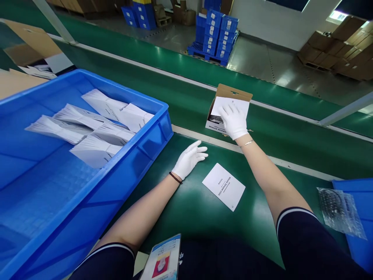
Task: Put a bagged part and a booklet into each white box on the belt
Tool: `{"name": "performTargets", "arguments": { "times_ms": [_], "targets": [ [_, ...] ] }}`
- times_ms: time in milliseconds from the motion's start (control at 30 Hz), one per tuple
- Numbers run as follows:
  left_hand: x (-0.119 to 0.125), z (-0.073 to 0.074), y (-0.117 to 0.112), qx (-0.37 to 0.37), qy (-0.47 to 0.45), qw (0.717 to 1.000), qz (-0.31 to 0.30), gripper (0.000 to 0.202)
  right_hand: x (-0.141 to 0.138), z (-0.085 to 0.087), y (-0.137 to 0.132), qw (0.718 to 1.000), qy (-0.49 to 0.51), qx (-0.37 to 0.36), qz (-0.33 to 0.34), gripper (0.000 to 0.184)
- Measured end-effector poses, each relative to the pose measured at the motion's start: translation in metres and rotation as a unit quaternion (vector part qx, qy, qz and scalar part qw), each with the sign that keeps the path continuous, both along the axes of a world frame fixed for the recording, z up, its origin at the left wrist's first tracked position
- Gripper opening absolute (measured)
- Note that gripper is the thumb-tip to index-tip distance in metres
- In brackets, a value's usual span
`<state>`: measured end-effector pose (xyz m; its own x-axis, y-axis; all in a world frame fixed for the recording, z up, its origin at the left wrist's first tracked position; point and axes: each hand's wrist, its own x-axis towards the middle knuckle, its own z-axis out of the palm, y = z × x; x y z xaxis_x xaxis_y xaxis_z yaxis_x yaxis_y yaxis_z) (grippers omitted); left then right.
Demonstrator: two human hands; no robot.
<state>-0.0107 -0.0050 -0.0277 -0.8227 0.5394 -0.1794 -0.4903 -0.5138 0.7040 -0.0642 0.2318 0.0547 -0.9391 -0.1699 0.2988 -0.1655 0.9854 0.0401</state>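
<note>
Both my hands wear white gloves. My right hand (234, 120) reaches forward and presses flat on a white leaflet (231, 105) lying in an open small cardboard box (221, 126) on the green conveyor belt; its fingers are stretched out. My left hand (189, 158) rests on the green table with fingers extended and holds nothing. Between my arms, a second white leaflet (223, 186) with printed text lies flat on the table.
A large blue crate (136, 155) at left holds several stacks of white leaflets (96, 128). At right, a clear plastic bag (339, 212) lies on another blue crate (359, 194). An ID badge (161, 260) hangs below. Blue crates and cardboard boxes stand on the floor beyond.
</note>
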Motion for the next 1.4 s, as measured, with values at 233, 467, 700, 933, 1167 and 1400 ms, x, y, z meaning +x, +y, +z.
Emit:
{"name": "performTargets", "arguments": {
  "times_ms": [233, 467, 700, 933, 1167, 1400],
  "targets": [
    [-0.001, -0.002, 0.002, 0.006, -0.004, 1.000, -0.003, 0.062, 0.007, -0.024, 0.011, 0.996, -0.072, -0.052, -0.021, 0.057],
    [0.001, -0.008, 0.003, -0.009, 0.046, 0.999, 0.001, 0.051, 0.180, -0.016, -0.068, 0.975, -0.220, -0.002, 0.029, 0.052],
    [0.001, -0.013, 0.003, -0.065, 0.088, 0.994, 0.002, 0.050, 0.229, -0.038, -0.063, 0.961, -0.263, -0.083, 0.016, 0.049],
    [0.004, -0.013, 0.001, -0.071, 0.101, 0.992, -0.005, 0.046, 0.224, -0.029, -0.086, 0.961, -0.276, -0.009, -0.012, 0.053],
    [0.003, -0.015, 0.003, -0.077, 0.099, 0.992, 0.002, 0.046, 0.219, -0.026, -0.091, 0.955, -0.295, -0.012, -0.012, 0.048],
    [0.006, -0.010, 0.002, -0.079, 0.130, 0.988, -0.004, 0.046, 0.210, -0.020, -0.061, 0.940, -0.322, -0.095, -0.053, 0.047]
  ]
}}
